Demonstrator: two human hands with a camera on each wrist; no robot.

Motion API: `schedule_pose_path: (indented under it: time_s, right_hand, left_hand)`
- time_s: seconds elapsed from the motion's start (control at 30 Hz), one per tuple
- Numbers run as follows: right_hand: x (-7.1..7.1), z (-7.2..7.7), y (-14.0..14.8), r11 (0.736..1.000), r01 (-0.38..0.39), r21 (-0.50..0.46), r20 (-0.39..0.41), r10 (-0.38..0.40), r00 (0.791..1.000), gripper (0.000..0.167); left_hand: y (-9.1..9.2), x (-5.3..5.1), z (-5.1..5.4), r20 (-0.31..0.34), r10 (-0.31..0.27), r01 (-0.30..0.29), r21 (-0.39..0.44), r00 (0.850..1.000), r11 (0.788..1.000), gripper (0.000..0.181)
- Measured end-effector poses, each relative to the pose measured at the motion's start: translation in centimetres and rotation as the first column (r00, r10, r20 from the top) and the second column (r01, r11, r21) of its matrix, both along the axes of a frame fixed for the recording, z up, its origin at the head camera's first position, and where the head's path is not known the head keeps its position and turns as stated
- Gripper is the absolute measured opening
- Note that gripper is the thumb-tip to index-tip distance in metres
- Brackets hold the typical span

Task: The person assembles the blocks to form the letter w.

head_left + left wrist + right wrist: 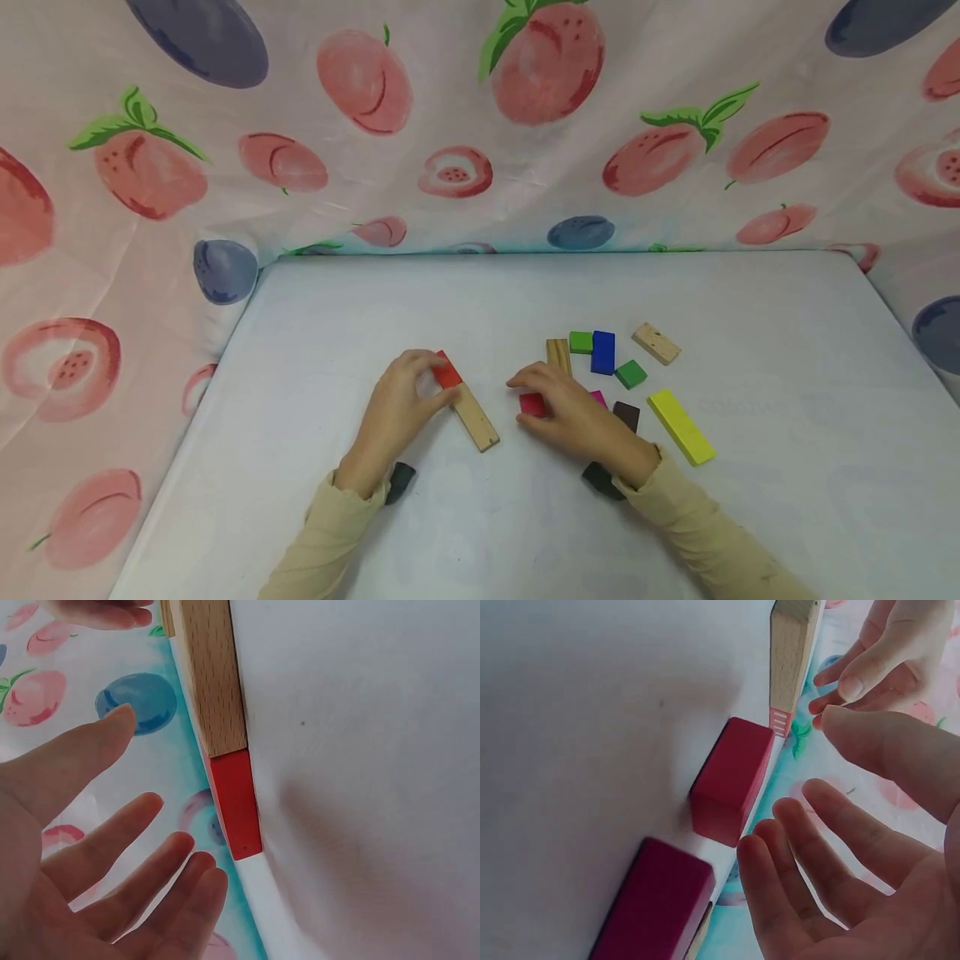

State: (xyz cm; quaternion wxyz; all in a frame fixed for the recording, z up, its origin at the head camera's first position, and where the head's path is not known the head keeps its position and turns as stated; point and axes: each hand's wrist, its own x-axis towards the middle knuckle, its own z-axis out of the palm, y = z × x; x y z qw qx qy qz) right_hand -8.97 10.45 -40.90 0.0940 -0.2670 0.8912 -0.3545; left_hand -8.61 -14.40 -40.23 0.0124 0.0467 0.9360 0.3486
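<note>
A red block and a plain wooden block lie end to end on the white table. Beside them is my left hand, its thumb and fingers spread apart; in the left wrist view a gap separates its fingers from the red block. My right hand hovers around a crimson block with loosely bent fingers. The right wrist view shows that crimson block near the fingertips, not gripped, with a magenta block behind it. Whether a fingertip touches the crimson block, I cannot tell.
Beyond my right hand lie a striped wooden block, a blue block, green blocks and another wooden block. A dark brown block and a long yellow block are at right. Fruit-patterned cloth hangs behind the table.
</note>
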Motion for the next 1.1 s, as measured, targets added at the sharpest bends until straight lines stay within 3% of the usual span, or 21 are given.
schedule_pose_path:
  time_s: [0.27,0.6,1.1]
  right_hand:
    - [0.2,-0.2,1.0,0.999,0.017,0.027,-0.047,-0.016,0.999,0.037]
    - [0.5,0.0,1.2,0.998,0.049,0.031,-0.014,-0.049,0.999,0.032]
    - [0.4,-1.0,1.8,0.998,0.05,0.048,-0.032,-0.049,0.998,0.029]
  left_hand:
    - [0.4,0.6,-0.2,0.006,-0.022,0.022,-0.032,1.0,0.999,0.052]
    - [1.0,1.0,-0.5,-0.013,-0.07,0.068,-0.108,0.997,0.992,0.072]
    - [1.4,1.3,-1.1,-0.033,-0.151,0.144,-0.156,0.988,0.977,0.073]
